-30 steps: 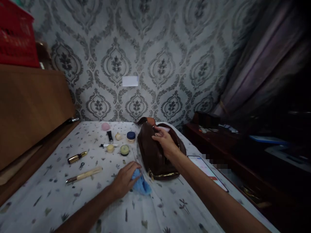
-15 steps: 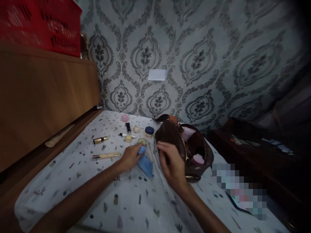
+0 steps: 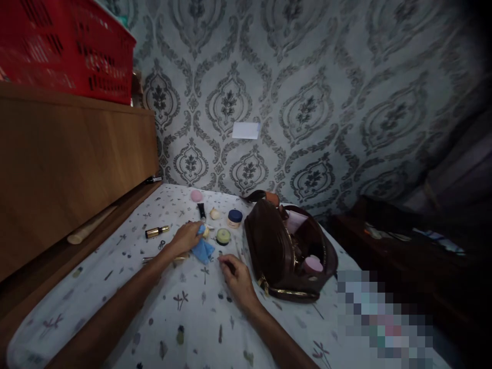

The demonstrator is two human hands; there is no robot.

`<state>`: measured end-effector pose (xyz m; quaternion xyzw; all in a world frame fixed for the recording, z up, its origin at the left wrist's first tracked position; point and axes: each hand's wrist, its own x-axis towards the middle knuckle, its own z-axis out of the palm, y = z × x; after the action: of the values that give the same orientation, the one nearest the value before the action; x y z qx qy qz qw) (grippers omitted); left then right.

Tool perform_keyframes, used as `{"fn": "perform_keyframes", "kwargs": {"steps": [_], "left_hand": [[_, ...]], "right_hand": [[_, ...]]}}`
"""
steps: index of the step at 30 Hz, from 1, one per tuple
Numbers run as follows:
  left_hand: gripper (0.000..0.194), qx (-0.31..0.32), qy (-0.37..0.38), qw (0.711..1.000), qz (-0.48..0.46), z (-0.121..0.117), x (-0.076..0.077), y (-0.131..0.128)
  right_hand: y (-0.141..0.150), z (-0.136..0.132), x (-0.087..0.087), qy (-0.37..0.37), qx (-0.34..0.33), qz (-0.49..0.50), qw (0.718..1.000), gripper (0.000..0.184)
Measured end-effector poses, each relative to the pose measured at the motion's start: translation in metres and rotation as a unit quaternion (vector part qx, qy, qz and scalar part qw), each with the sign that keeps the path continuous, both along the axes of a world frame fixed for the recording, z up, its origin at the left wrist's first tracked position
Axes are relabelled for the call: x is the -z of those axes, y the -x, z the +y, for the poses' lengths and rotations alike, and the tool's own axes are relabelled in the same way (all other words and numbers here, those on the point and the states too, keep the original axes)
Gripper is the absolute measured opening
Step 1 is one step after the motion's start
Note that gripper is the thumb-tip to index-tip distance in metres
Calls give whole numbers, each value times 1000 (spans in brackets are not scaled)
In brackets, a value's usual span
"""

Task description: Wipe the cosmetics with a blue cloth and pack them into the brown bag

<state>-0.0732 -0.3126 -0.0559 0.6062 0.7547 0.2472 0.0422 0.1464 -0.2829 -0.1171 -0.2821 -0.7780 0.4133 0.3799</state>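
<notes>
My left hand (image 3: 186, 238) is closed on a blue cloth (image 3: 202, 250) and sits among small cosmetics on the patterned bedsheet (image 3: 192, 318). My right hand (image 3: 237, 275) rests on the sheet just left of an open brown bag (image 3: 277, 251), its fingers curled with nothing visible in them. A pink-lidded jar (image 3: 312, 265) and a pink item (image 3: 295, 221) show inside the bag. Close to the cloth stand a green-topped jar (image 3: 223, 236) and a blue-lidded jar (image 3: 234, 218).
A gold tube (image 3: 157, 231), a black tube (image 3: 201, 210), a pink sponge (image 3: 197, 196) and a long pale stick (image 3: 154, 259) lie on the sheet. A wooden headboard (image 3: 69, 164) with a red crate (image 3: 65, 46) rises at left. A dark table (image 3: 403, 236) stands at right.
My left hand carried the blue cloth further away, up among the cosmetics. My right hand left the bag and came down onto the sheet to its left. The view swung left.
</notes>
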Motion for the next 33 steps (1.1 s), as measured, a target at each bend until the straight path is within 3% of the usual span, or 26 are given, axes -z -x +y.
{"fn": "perform_keyframes", "kwargs": {"steps": [3,7,12,14,19,27,33], "left_hand": [[25,0,4,1000,4,-4,-6,3],[22,-44,19,998,33,17,-14,12],[26,-59,68,994,68,47,-6,8],[33,-49,85,992,76,48,-1,3],[27,-40,104,989,102,43,-3,-3],[37,-46,128,985,103,62,-5,3],[30,-68,118,986,95,62,-4,16]], "right_hand": [[-2,0,-1,12,0,-2,1000,21],[-3,-2,-5,-21,-8,-14,1000,22],[-5,-5,-6,-63,-17,-23,998,26],[-5,-6,-6,-72,-20,-27,997,26],[-5,-7,-8,-74,-22,-36,996,24],[-5,-7,-9,-85,-28,-51,995,27],[-6,-8,-9,-88,-25,-61,994,29]]}}
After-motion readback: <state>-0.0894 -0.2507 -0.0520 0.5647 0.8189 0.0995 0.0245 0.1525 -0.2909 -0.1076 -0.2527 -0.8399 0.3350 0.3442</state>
